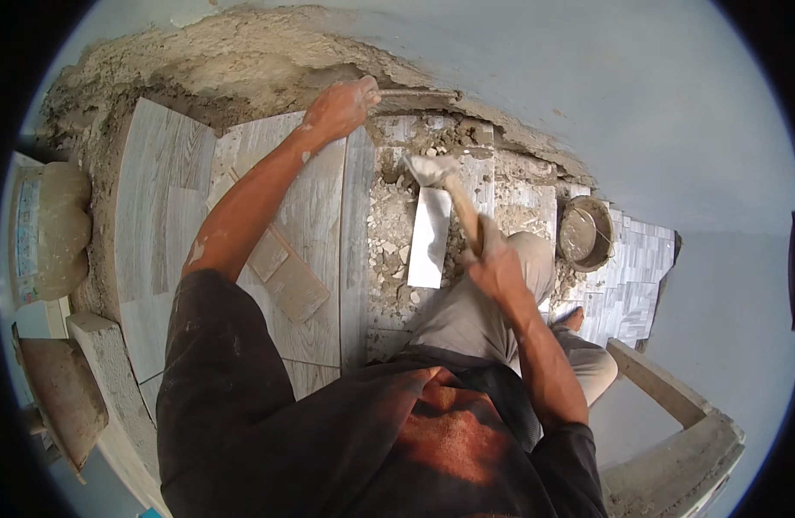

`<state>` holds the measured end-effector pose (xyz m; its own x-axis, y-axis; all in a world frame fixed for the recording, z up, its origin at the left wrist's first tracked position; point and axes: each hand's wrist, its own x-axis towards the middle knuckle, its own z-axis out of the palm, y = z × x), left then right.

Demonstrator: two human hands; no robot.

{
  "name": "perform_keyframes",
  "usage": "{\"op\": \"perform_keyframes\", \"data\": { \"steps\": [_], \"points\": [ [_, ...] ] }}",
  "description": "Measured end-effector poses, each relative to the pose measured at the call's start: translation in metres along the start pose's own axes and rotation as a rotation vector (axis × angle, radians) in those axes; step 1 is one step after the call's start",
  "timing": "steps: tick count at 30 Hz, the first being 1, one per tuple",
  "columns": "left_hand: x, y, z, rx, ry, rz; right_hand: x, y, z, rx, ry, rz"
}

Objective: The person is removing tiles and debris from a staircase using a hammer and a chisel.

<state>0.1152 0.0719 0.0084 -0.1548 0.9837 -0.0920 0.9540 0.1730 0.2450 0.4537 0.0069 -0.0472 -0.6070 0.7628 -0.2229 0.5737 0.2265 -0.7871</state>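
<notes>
My left hand (pixel 341 108), dusty and closed, grips a thin metal chisel (pixel 415 92) at the foot of the wall. The chisel's tip points right, along the broken plaster edge (pixel 501 116). My right hand (pixel 495 259) is wrapped round the wooden handle of a hammer (pixel 462 203). Its pale head, slightly blurred, is raised below and right of my left hand, apart from the chisel. Under the hammer a white strip of tile (pixel 429 246) lies on loose rubble (pixel 387 250).
Wood-patterned tiles (pixel 186 155) cover the floor at left, with cut tile pieces (pixel 294 285) on them. A round mortar bucket (pixel 585 233) stands at right by the wall. A large dusty plastic container (pixel 56 233) sits far left. A concrete ledge (pixel 674 457) is lower right.
</notes>
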Motion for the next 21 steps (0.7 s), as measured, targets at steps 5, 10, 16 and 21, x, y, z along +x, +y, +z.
{"op": "perform_keyframes", "data": {
  "steps": [5,10,16,21],
  "points": [
    [-0.015,-0.01,-0.007,-0.06,0.216,0.221,0.064,0.03,-0.005,-0.127,0.167,-0.031],
    [-0.046,-0.02,-0.001,-0.125,0.188,0.569,0.105,0.042,-0.005,-0.118,0.136,-0.071],
    [-0.065,-0.009,-0.006,0.023,-0.162,0.83,0.159,0.018,-0.027,-0.208,0.04,-0.202],
    [-0.065,-0.015,0.001,0.031,-0.208,0.798,0.193,0.011,-0.034,-0.274,0.011,-0.398]
  ]
}}
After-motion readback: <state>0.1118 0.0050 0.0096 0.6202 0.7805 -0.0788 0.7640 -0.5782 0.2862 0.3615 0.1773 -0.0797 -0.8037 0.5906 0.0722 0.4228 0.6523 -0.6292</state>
